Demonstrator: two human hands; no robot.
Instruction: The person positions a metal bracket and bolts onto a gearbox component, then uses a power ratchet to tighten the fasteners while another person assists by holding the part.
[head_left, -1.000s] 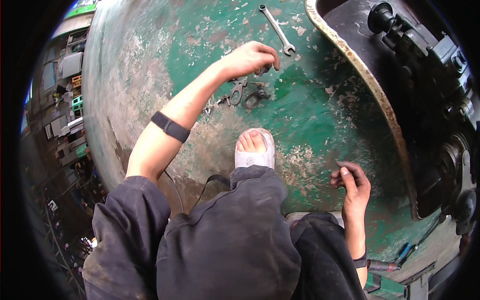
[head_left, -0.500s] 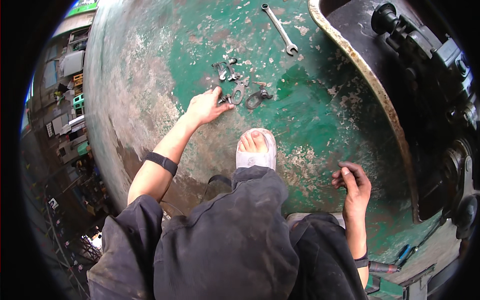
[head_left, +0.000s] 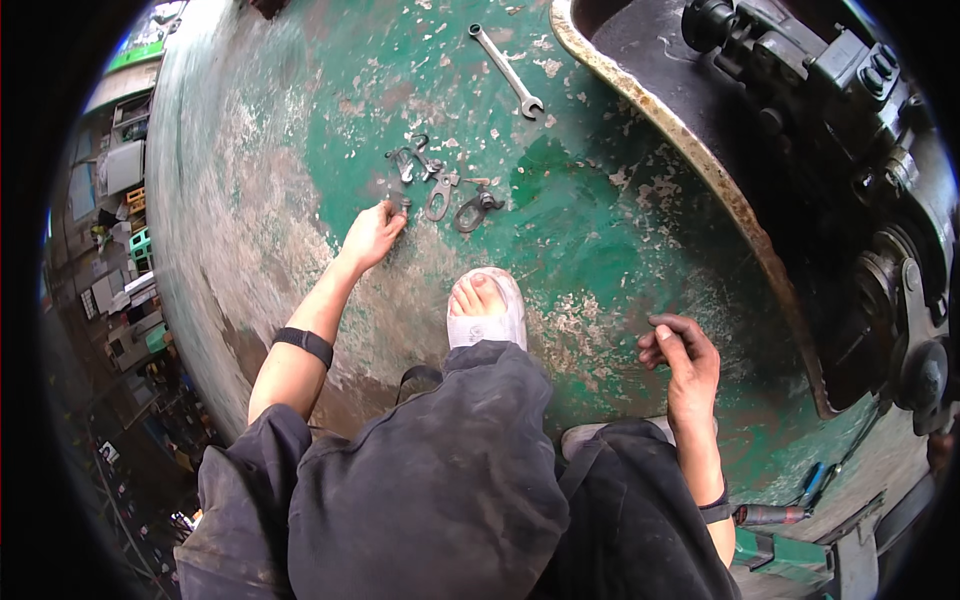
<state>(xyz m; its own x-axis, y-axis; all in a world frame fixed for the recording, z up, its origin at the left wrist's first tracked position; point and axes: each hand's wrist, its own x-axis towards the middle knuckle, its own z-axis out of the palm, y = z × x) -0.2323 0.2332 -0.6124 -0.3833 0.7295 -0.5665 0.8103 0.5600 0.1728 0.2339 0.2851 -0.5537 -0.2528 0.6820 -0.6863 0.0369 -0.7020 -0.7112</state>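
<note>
At the left of the loose parts, my left hand (head_left: 372,238) is closed in a pinch on a small dark metal plate with a bolt (head_left: 397,201). Close to its fingertips lie an oval-holed metal link (head_left: 440,198), a second dark link with a bolt (head_left: 475,212) and a bent metal clamp piece (head_left: 408,160). My right hand (head_left: 688,368) hovers by my right knee, its darkened fingers loosely curled and the thumb over them. Nothing shows in it, though its palm is hidden.
A combination wrench (head_left: 507,72) lies on the worn green floor (head_left: 590,250) beyond the parts. At the right, a rusty-edged metal tray (head_left: 700,135) borders dark machinery (head_left: 830,75). My sandaled foot (head_left: 485,305) stands between my hands. A red-and-black tool (head_left: 770,514) lies at lower right.
My left fingers have closed on the small plate with the bolt and drawn it slightly away from the other parts. The right hand keeps its curled pose. The whole view has shifted.
</note>
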